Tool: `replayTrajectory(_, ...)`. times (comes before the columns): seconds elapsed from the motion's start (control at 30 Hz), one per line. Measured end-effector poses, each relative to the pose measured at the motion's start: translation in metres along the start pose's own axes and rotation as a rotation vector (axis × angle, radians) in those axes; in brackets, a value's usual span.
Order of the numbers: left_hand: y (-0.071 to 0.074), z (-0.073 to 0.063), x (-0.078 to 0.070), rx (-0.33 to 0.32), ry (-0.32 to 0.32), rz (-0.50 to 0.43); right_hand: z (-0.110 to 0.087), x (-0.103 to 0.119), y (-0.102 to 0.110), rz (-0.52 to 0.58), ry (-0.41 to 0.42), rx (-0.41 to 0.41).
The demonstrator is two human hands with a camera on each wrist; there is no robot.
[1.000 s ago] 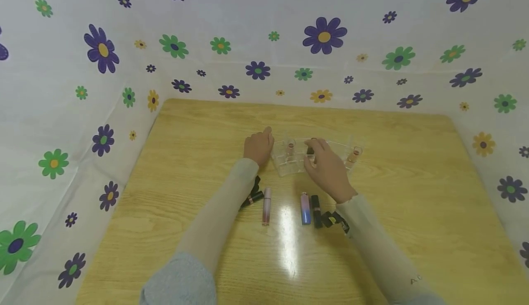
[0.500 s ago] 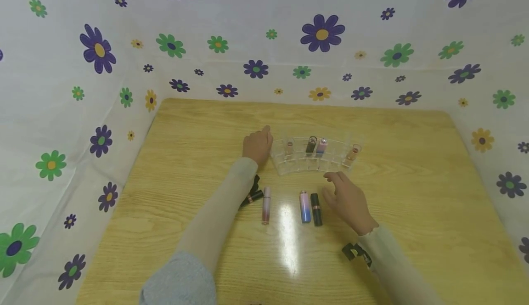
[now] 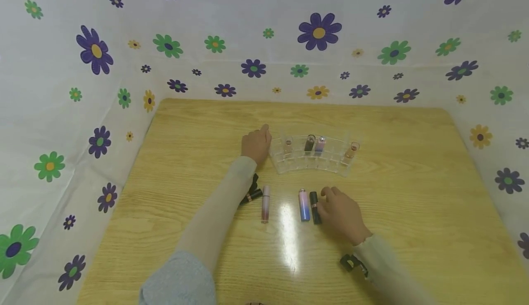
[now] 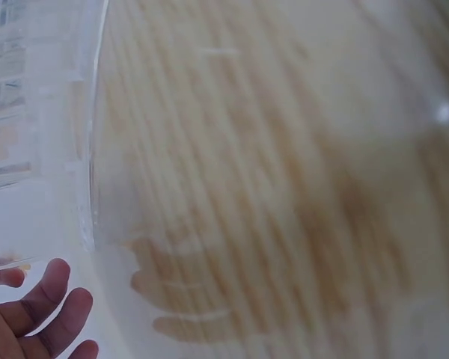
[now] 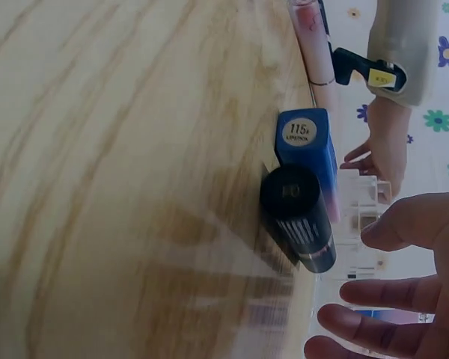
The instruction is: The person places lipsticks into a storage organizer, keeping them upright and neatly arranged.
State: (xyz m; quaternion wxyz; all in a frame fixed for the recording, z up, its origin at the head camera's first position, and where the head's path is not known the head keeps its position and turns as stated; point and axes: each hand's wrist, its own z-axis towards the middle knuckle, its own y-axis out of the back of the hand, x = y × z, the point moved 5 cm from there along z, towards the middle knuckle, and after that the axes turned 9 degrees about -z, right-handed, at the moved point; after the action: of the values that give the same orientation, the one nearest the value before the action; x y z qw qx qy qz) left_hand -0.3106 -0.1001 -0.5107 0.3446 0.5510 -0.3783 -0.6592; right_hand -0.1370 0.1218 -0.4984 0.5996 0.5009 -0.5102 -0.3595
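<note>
My left hand (image 3: 255, 145) rests at the left end of a clear lipstick organizer (image 3: 311, 163), its fingers (image 4: 41, 303) loosely bent beside the clear wall in the left wrist view. Nearer me on the table, my right hand (image 3: 343, 213) is beside a black lipstick tube (image 3: 315, 209). The right wrist view has that hand's thumb and fingers spread, apart from the black tube (image 5: 295, 213). Left of it lies a pink-and-blue lipstick (image 3: 304, 205). Within the organizer stand a black lipstick (image 3: 309, 143), another pink-and-blue one (image 3: 320, 145) and two clear-capped tubes.
A pink lip gloss tube (image 3: 265, 205) lies left of the light glare on the wooden table (image 3: 186, 158). Another black tube (image 3: 250, 197) is partly hidden by my left forearm. A flower-patterned sheet (image 3: 281, 57) rises behind the table. Black wrist-worn devices sit at both wrists.
My right hand has let go of the pink-and-blue lipstick, left in the organizer, and has drawn back toward me to the black tube. The left hand stays put.
</note>
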Motion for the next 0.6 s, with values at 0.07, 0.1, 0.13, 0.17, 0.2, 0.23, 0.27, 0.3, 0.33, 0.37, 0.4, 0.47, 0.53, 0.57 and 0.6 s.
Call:
replayTrajectory(0.07,0.000,0.000,0.001,-0.002,-0.008,0.019,0.000,0.002,-0.002,-0.011,0.002,0.002)
replayTrajectory(0.1,0.000,0.000,0.001,-0.002,-0.013,0.033,0.001,0.003,-0.003,-0.018,0.002,0.001)
replayTrajectory(0.13,0.000,0.001,0.002,-0.002,-0.017,0.048,0.001,0.004,-0.004,-0.026,0.006,-0.005)
replayTrajectory(0.17,0.001,0.001,0.002,-0.002,-0.022,0.060,0.001,0.004,-0.004,-0.026,0.008,-0.010)
replayTrajectory(0.2,0.001,0.001,0.002,-0.007,-0.029,0.075,0.001,0.005,-0.003,-0.030,0.011,-0.016)
replayTrajectory(0.23,0.002,0.002,0.002,-0.008,-0.035,0.090,0.001,0.006,-0.003,-0.034,0.012,-0.022)
replayTrajectory(0.27,0.003,0.003,0.002,-0.008,-0.040,0.100,0.001,0.007,-0.003,-0.038,0.013,-0.023)
replayTrajectory(0.3,0.004,0.003,0.002,-0.010,-0.047,0.106,0.002,0.007,-0.003,-0.042,0.012,-0.021)
replayTrajectory(0.33,0.005,0.004,0.001,-0.012,-0.053,0.113,0.001,0.008,-0.003,-0.044,0.012,-0.019)
replayTrajectory(0.37,0.006,0.005,0.001,-0.016,-0.062,0.119,0.001,0.008,-0.003,-0.047,0.009,-0.009)
replayTrajectory(0.4,0.007,0.006,0.001,-0.020,-0.068,0.124,0.002,0.009,-0.004,-0.052,0.007,-0.001)
replayTrajectory(0.47,0.008,0.006,0.000,-0.028,-0.081,0.134,0.002,0.009,-0.006,-0.057,0.003,0.017)
replayTrajectory(0.53,0.010,0.007,-0.001,-0.043,-0.094,0.144,0.003,0.010,-0.009,-0.064,0.002,0.028)
replayTrajectory(0.57,0.010,0.007,-0.001,-0.050,-0.098,0.146,0.004,0.010,-0.010,-0.070,0.001,0.032)
replayTrajectory(0.6,0.010,0.007,-0.001,-0.055,-0.100,0.150,0.005,0.010,-0.011,-0.072,0.001,0.034)
